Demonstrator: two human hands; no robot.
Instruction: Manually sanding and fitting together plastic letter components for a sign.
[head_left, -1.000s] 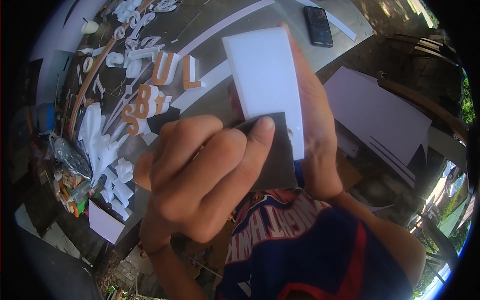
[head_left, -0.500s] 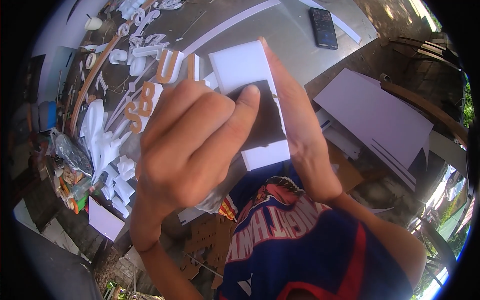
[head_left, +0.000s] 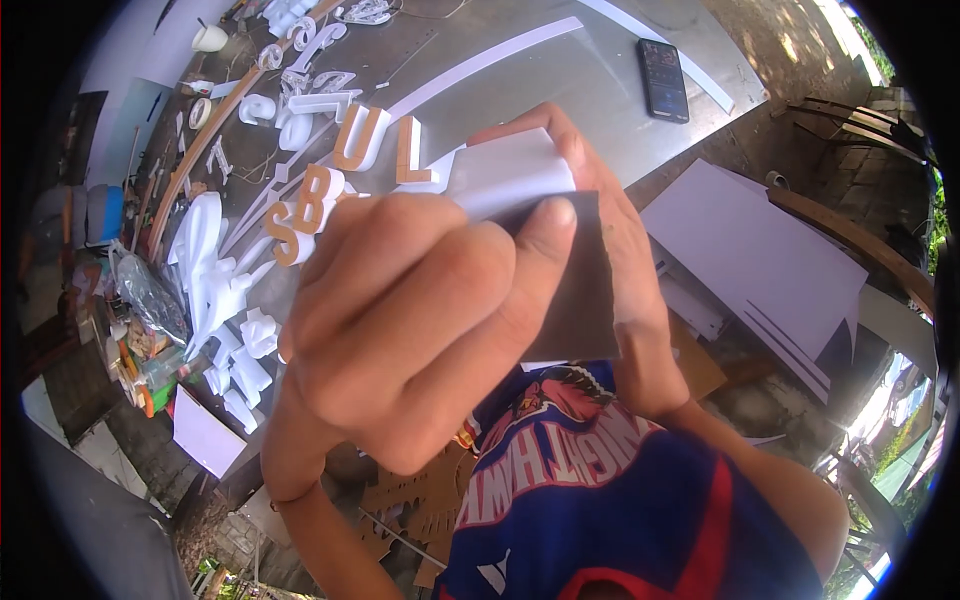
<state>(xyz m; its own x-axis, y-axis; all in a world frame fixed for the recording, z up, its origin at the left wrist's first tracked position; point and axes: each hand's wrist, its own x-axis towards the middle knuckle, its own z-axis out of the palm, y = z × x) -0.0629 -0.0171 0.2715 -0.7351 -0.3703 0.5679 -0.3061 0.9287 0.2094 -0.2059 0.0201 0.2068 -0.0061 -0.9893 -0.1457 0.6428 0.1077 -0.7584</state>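
My left hand (head_left: 410, 290) is closed on a dark grey piece of sandpaper (head_left: 580, 300), thumb flat on its face and fingers curled. The sandpaper lies against a smooth white box-shaped piece (head_left: 510, 170) and covers most of its lower part. From the far right side, my right hand (head_left: 630, 260) wraps round the white piece, with its fingers over the top end and partly hidden behind it. Just beyond my left hand, white letters with brown faces stand on the metal table: a U-shaped one (head_left: 361, 138), an L-shaped one (head_left: 412, 155) and others.
A black phone (head_left: 663, 80) lies on the metal table (head_left: 560, 85). White strips, scroll-shaped cutouts (head_left: 200, 265) and a cup (head_left: 208, 38) crowd the left side. White sheets (head_left: 760, 260) lie at the right. Brown cut-out board (head_left: 410, 500) is low down by my left forearm.
The sandpaper and my left hand have shifted right and slightly down. The white piece has tilted, its lower end now mostly covered. My right fingers now show over its top.
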